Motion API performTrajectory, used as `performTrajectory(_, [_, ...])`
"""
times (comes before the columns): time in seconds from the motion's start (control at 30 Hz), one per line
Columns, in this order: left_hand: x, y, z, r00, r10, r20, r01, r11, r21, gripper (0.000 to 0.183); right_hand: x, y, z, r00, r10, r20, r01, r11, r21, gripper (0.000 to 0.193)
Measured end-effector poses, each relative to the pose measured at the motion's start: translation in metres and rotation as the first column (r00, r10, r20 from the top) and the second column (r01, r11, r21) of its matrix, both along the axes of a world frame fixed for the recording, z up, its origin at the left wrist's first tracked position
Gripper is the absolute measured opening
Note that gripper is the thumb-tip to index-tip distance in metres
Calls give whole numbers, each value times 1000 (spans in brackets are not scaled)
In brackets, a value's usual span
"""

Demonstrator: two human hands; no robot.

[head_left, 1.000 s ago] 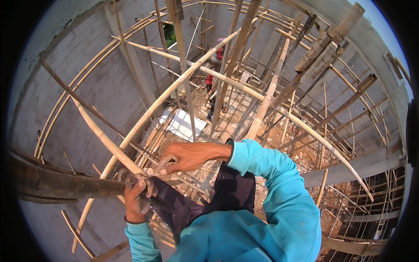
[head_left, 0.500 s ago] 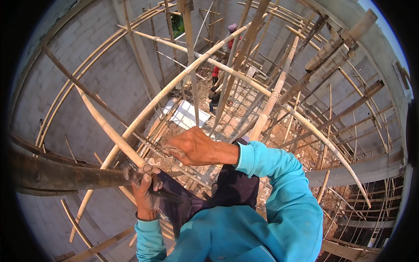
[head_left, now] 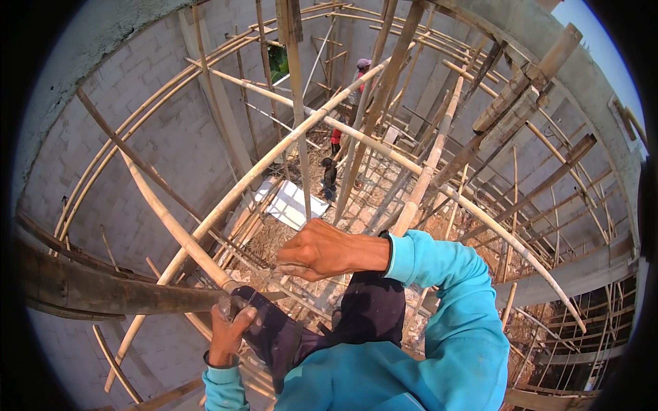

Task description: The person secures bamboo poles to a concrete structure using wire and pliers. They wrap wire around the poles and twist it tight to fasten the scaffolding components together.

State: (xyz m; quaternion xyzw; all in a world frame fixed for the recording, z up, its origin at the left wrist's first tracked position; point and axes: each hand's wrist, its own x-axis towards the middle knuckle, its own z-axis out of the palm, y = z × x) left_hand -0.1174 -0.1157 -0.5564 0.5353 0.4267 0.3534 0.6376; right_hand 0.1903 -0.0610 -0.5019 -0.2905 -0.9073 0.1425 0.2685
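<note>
My left hand [head_left: 229,330] is closed, thumb against the fingers, just below where a bamboo pole [head_left: 181,236] meets a dark wooden beam [head_left: 116,291]. Whatever it pinches is too small to make out. A faint thin strand seems to rise from near its fingertips. In front of my lap, my right hand [head_left: 319,250] is closed in a fist, knuckles up, apart from the poles. Its fingertips point toward the left hand; what they hold is hidden. My dark-trousered leg [head_left: 274,335] lies beside the left hand.
Long bamboo poles [head_left: 274,147] cross ahead of me over a drop to rubble ground. Below, a person in dark clothes [head_left: 330,179] is near a white sheet [head_left: 291,204]; others stand farther back. A grey block wall [head_left: 164,123] rises left, thick timbers [head_left: 528,92] right.
My left hand has come down a little from the junction of pole and beam, its fingers drawn in. My right hand has shifted right and slightly down, still closed. The view has tilted slightly.
</note>
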Motion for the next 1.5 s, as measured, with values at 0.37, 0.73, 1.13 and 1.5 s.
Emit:
performTrajectory(0.37, [-1,-3,9,852,202,483,-21,935,-355,29,25,-6,12,954,108,-279,-278,668,-691,36])
performTrajectory(0.73, [-2,18,-8,953,286,97,-280,957,-73,33,32,10,4,950,-281,135,305,928,-216,37])
performTrajectory(1.13, [-15,-6,-6,792,560,244,-576,817,-6,30,5,-4,-24,992,-105,-64,20,649,-760,29])
performTrajectory(1.5, [-100,-27,26,177,940,292,-907,40,419,48,-10,75,18,858,-442,-262,217,773,-596,26])
